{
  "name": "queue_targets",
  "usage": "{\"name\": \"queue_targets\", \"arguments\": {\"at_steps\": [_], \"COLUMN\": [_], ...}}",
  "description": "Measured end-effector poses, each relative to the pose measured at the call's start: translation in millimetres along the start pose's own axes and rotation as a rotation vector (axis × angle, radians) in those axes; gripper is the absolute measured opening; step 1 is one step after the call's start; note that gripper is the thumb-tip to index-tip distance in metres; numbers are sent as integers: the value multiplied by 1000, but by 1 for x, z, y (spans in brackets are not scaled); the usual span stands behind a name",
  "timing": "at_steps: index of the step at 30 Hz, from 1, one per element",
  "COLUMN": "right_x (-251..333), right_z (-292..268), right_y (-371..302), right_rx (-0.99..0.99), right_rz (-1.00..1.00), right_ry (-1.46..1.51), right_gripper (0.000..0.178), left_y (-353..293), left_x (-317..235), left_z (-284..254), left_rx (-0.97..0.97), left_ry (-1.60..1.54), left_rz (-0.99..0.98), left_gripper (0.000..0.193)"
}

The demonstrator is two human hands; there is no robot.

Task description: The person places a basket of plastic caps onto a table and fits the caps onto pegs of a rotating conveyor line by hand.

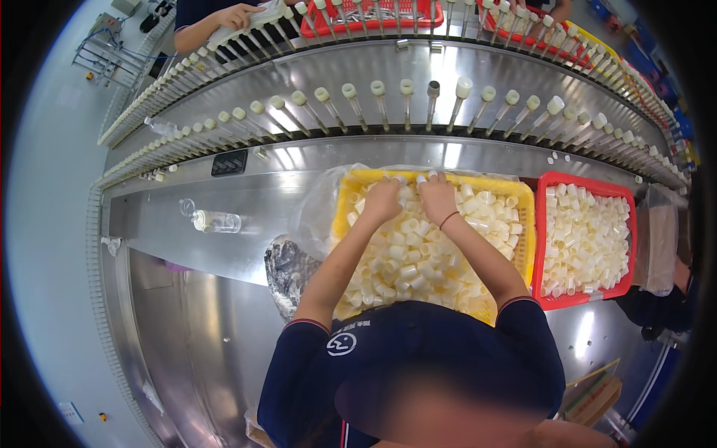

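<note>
cylinders (409,270) in yellow basket (529,239), long axes at mixed angles

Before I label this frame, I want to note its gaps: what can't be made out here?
All in the head view:
Undersides of the left hand and right hand: hidden by their own backs.
Floor of the yellow basket: covered by white pieces.
Floor of the red basket: likewise covered.
Head of the co-worker at top left: cut off by the top edge.
Clear bottle's contents: too small, with glare.
</note>
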State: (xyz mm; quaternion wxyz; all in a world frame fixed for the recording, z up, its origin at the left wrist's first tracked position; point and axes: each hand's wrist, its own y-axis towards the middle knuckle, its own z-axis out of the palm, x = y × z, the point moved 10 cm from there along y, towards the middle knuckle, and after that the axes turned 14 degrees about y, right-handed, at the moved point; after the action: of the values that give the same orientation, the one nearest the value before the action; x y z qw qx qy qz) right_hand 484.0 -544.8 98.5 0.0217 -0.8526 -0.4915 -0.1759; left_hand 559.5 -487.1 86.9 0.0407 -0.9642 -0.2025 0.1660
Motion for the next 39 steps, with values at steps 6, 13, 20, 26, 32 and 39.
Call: {"name": "queue_targets", "arguments": {"at_steps": [6, 13, 20, 26, 32, 39], "right_x": [-3, -9, -32, -34, -27, -48], "right_z": [-70, -185, -193, -215, -93, -27], "right_y": [14, 63, 84, 53, -3, -16], "right_rx": [-167, -664, -782, -864, -331, -53], "right_rz": [-94, -104, -75, -133, -33, 390], "right_ry": [478, 687, 306, 226, 55, -120], "right_gripper": [33, 32, 29, 33, 19, 25], "left_y": [-7, -39, -9, 48, 6, -7], "left_x": [30, 45, 47, -4, -32, -19], "left_z": [-22, -162, -231, -220, -140, 12], "left_rx": [-151, -1137, -1288, -928, -782, 152], "left_ry": [-233, -246, -82, 208, 143, 164], "left_rz": [-80, -1, -117, 73, 231, 101], "left_gripper": [35, 19, 21, 20, 27, 18]}}
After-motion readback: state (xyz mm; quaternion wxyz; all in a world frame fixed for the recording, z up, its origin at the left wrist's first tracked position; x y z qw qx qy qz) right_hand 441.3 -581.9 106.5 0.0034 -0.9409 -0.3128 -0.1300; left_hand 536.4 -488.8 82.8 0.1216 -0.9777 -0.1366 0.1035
